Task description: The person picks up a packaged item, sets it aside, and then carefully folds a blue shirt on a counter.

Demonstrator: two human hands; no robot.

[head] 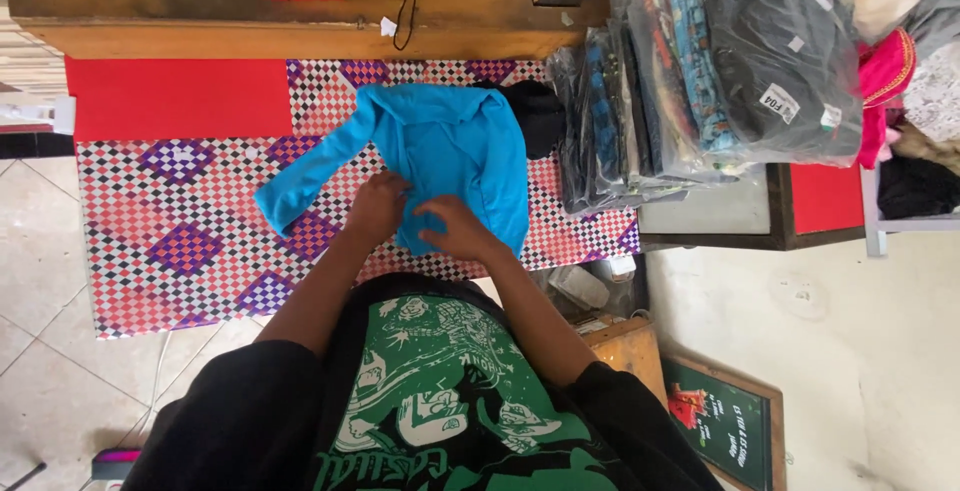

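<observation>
While the bright blue long-sleeved fabric garment (pixel 440 151) lies spread on the worktop's red, white and purple checked cloth (pixel 180 241), folding appears to be under way at its near hem. Left hand (pixel 376 208) and right hand (pixel 458 228) rest side by side on that lower edge, fingers curled onto the fabric, apparently pinching it. One sleeve trails out to the left. Judged next requirement: a firm, even hold on both sides before the hem is turned over.

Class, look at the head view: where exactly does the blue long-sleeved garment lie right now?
The blue garment lies mid-frame on the checkered cloth, under the left hand and right hand, just left of the bagged clothes stack.
</observation>
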